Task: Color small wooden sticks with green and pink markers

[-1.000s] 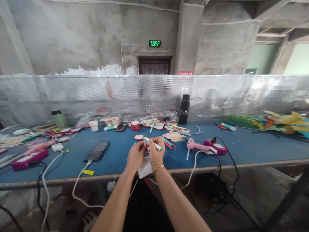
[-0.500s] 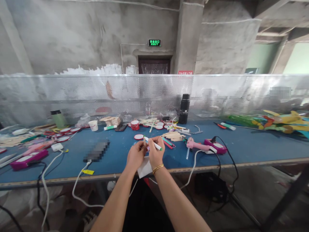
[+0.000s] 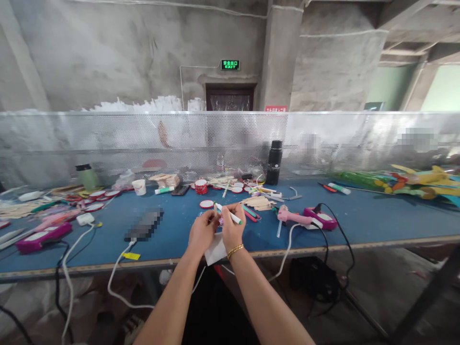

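a pen (image 3: 235,218) and a small wooden stick (image 3: 215,209) close together in two hands
the right hand (image 3: 233,229) grips the pen and the left hand (image 3: 201,232) pinches the stick; i cannot tell if the two touch. white paper (image 3: 214,251) sticks out under the hands. a red-rimmed disc (image 3: 206,204) is just past them, and a pink glue gun (image 3: 295,218) is to their right.

And there's a small stir behind the mesh screen (image 3: 136,139): the blurred patch (image 3: 309,143) beyond the black bottle (image 3: 275,163) has slipped slightly left! The larger blur (image 3: 417,139) farther right has edged left too.
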